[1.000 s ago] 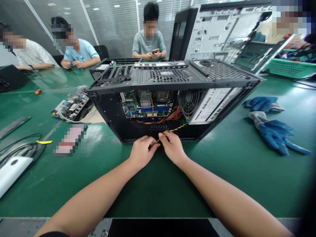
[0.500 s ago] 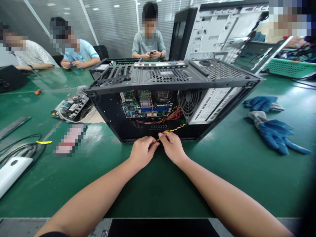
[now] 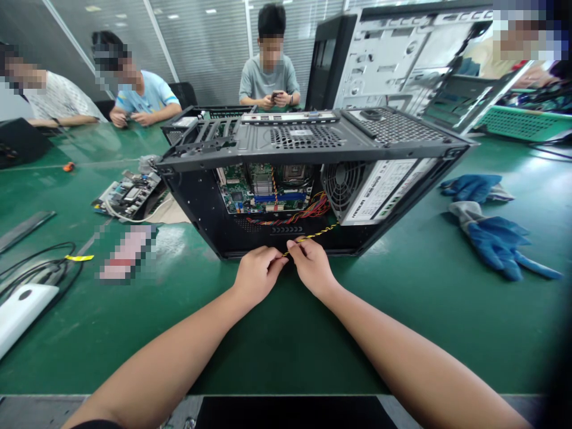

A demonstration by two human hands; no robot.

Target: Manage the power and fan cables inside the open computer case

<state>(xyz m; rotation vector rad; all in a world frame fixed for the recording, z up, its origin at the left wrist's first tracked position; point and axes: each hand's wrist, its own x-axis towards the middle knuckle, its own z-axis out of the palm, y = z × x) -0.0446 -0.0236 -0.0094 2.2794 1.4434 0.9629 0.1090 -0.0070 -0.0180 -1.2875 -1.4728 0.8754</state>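
Observation:
A twisted yellow-and-black cable (image 3: pixel 322 232) runs from the power supply (image 3: pixel 379 189) down to my fingers. My left hand (image 3: pixel 259 271) pinches it near its left end, and my right hand (image 3: pixel 311 265) grips it just beside, thumb on top. What the cable ends in is hidden by my fingers. Both hands are at the lower front edge of an open black computer case (image 3: pixel 196 205). Inside it show a green motherboard (image 3: pixel 236 190), a bundle of coloured wires (image 3: pixel 308 210) and an orange-and-black twisted wire (image 3: pixel 274 187) plugged into the board.
Blue-grey gloves (image 3: pixel 496 238) lie to the right, a green basket (image 3: pixel 527 122) behind them. On the left are a loose circuit board with parts (image 3: pixel 129 193), a blurred-out pink item (image 3: pixel 127 253) and a white device with cables (image 3: pixel 27 313). Another case (image 3: pixel 379 65) and several people are behind.

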